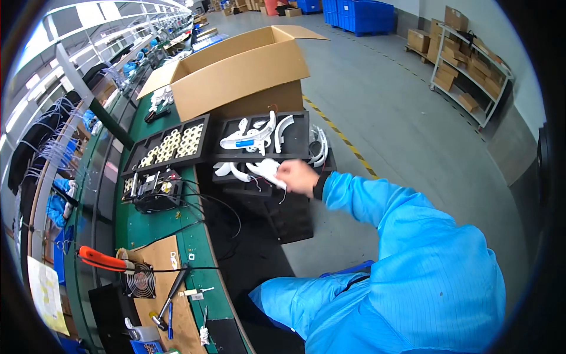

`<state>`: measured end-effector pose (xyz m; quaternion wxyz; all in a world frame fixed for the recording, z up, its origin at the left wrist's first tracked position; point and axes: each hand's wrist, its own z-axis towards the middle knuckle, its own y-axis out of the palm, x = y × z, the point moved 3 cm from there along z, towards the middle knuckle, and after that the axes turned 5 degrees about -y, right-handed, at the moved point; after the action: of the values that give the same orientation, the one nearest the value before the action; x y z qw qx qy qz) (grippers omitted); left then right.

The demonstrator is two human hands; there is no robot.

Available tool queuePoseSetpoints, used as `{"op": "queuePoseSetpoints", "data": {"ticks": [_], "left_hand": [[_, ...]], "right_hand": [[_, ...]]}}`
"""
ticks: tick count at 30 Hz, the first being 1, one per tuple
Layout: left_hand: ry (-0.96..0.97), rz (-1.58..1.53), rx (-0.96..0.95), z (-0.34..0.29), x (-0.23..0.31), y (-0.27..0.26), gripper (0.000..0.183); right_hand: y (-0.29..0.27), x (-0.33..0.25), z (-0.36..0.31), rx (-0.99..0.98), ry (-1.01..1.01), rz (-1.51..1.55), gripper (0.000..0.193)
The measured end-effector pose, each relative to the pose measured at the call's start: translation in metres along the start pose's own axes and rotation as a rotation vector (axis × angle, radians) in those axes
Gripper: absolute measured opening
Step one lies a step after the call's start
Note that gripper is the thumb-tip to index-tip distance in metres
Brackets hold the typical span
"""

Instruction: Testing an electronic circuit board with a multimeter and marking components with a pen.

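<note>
My right hand [298, 177] reaches out over the dark trays, its fingers pinched on a white plastic part [268, 171]. Thin wires trail below that part. Beneath and beside it, more white curved plastic pieces [237, 172] lie in a lower black tray. Just beyond stands a black divided tray [219, 153] with white curved shells and a small blue cylinder [244, 143] in it. Left of that, another black tray [206, 133] holds rows of cream-coloured ring-shaped parts [190, 140]. Of my left hand nothing shows.
A large open cardboard box [244, 82] rises behind the trays. On the green bench [194, 233] sit a black device with cables [158, 192], a small fan [140, 280], a hammer [171, 295] and an orange-handled tool [101, 258]. A shelf cart [471, 68] with boxes stands far right.
</note>
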<state>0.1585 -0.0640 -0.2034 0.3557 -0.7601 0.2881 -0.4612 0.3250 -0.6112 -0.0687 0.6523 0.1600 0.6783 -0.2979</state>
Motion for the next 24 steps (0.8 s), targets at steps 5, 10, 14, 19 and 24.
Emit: {"op": "queuePoseSetpoints", "data": {"ticks": [5,10,14,19,24], "left_hand": [[-0.011,0.005,-0.016,0.0,0.007,0.004,0.042],[-0.037,0.002,-0.019,-0.001,0.004,0.006,0.043],[-0.047,-0.005,-0.018,-0.006,0.0,0.006,0.045],[-0.078,-0.04,-0.011,-0.012,-0.011,0.011,0.046],[-0.132,-0.084,0.001,-0.017,-0.037,0.01,0.048]], "right_hand": [[-0.066,0.002,0.046,0.187,0.135,0.108,0.033],[0.004,0.011,-0.037,-0.164,-0.053,-0.138,0.03],[0.097,0.025,-0.127,-0.776,-0.373,-0.124,0.039],[0.218,0.035,-0.206,-1.155,-0.815,-0.211,0.039],[0.336,0.092,-0.228,-1.342,-0.932,-0.595,0.046]]}}
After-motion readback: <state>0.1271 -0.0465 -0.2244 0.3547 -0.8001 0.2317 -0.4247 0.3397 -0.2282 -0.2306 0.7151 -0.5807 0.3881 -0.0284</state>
